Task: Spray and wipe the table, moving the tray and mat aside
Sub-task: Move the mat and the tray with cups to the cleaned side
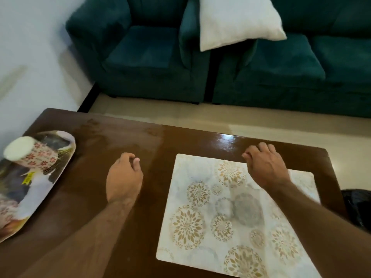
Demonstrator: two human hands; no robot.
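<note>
Head view: one table [96, 197], dark glossy wood, under both hands.
Mat: one mat [204, 217], pale with gold floral medallions, flat on the table beneath the right forearm.
Tray: one tray [38, 189], printed, at the table edge well left of the left hand.
Cup: one floral cup [30, 153], standing upside down on the tray.
Label: one yellow sticker [28, 177] on the tray; writing unreadable.
Left hand [123, 177]: over bare wood between tray and mat, fingers loosely curled, holding nothing.
Right hand [265, 167]: at the mat's far edge, fingers bent down onto the table; grip cannot be told.
Beyond hands: two teal sofas [150, 57]; one white cushion [236, 21].
</note>
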